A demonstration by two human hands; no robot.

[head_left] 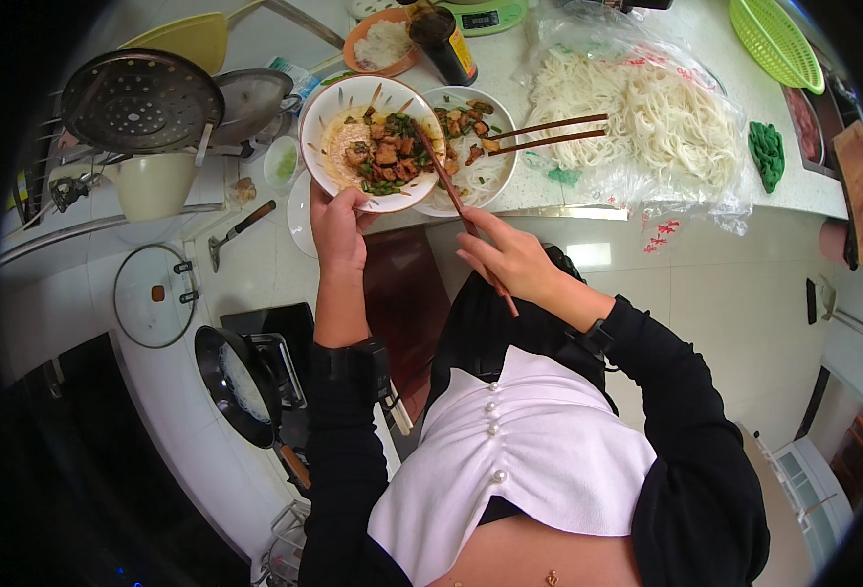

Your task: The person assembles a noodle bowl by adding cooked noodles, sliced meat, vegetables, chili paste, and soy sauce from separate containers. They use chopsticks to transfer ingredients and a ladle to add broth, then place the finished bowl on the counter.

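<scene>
My left hand (339,233) grips the near rim of a white patterned bowl (331,137), thumb on the edge. The bowl is tilted, and browned meat pieces with chopped greens (388,155) lie toward its right side. In my right hand (511,260) is a pair of brown chopsticks (457,203), their tips in that food. Just behind and to the right, partly covered by the held bowl, stands a second white bowl (506,168) with pale noodles, meat and greens. Another pair of chopsticks (553,126) lies across its right rim.
A plastic bag of white noodles (637,117) fills the counter's right part. Behind the bowls stand a dark sauce bottle (443,49), an orange bowl (350,49) and a green scale (495,18). A wok (211,391) sits at lower left, near a glass lid (148,303).
</scene>
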